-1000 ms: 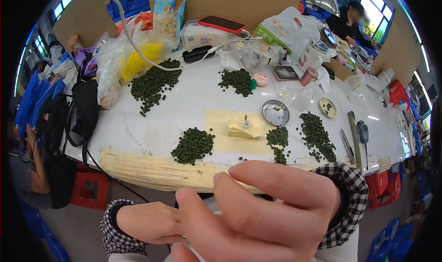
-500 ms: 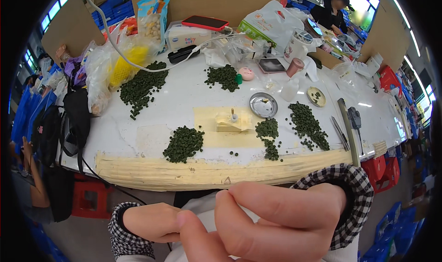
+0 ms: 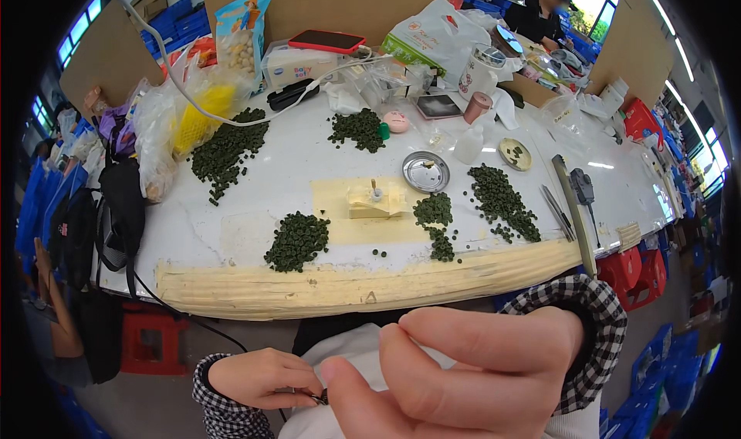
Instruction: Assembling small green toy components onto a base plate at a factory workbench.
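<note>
Close to the camera, my right hand (image 3: 478, 362) is raised with its fingers curled, the tips of two fingers meeting and the thumb a little apart. Anything pinched there is too small to make out. Lower left, over my lap, my left hand (image 3: 266, 377) is closed, with a small dark thing (image 3: 320, 396) at its fingertips whose kind I cannot tell. On the table in front stands a small block wrapped in yellowish tape (image 3: 376, 203), with a short peg upright on it. Dark green pellets lie heaped to its left (image 3: 299, 240) and right (image 3: 434, 211).
More pellets form piles farther back (image 3: 357, 130) and at right (image 3: 502, 200). A round metal lid (image 3: 425, 172), tweezers (image 3: 557, 211), a long bar (image 3: 575, 215) and a walkie-talkie (image 3: 584, 186) lie right. A phone (image 3: 326, 40), bags and a cable fill the back. Another person (image 3: 540, 14) sits far right.
The view has shifted slightly, so the table's things sit farther left. My left hand has moved lower, apart from the right thumb, and the dark thing at its fingertips now shows.
</note>
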`<state>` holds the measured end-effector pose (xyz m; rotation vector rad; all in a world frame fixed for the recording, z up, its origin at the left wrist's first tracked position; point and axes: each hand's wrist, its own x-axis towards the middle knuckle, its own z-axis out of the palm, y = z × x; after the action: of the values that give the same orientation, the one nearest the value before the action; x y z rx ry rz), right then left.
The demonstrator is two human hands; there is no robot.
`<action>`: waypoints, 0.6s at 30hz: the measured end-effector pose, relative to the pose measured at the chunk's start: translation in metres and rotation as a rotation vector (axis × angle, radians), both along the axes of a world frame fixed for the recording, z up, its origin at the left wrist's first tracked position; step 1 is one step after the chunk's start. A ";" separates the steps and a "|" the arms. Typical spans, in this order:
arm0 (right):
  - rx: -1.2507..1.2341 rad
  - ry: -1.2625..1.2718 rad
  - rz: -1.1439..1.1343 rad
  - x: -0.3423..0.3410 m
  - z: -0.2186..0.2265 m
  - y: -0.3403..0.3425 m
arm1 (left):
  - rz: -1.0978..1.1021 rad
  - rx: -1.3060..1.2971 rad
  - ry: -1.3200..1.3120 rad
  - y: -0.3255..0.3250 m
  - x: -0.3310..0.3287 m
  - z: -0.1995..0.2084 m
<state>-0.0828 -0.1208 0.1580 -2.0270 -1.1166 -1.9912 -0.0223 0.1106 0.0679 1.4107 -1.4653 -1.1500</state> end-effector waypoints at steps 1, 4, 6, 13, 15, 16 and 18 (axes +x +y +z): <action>-0.094 0.020 0.008 0.000 0.007 -0.015 | 0.012 0.020 0.015 0.000 0.000 -0.002; -0.162 0.393 -0.005 -0.026 0.021 -0.047 | 0.060 0.041 0.045 0.006 0.003 -0.034; -0.176 0.495 -0.004 -0.022 0.009 -0.067 | 0.159 0.185 0.092 0.025 -0.001 -0.042; 0.080 0.823 -0.308 -0.068 -0.029 -0.104 | 0.266 0.455 0.293 0.029 -0.004 -0.091; 0.170 0.885 -0.409 -0.074 -0.045 -0.112 | 0.270 0.496 0.208 0.027 -0.008 -0.088; 0.205 0.886 -0.501 -0.083 -0.047 -0.116 | 0.258 0.470 0.082 0.020 -0.005 -0.085; 0.268 0.890 -0.549 -0.087 -0.060 -0.124 | 0.289 0.431 -0.169 0.024 -0.008 -0.076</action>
<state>-0.1693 -0.2443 0.0984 -2.7520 -0.1128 -0.9888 -0.0300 0.1346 -0.0083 1.9840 -1.1091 -1.2271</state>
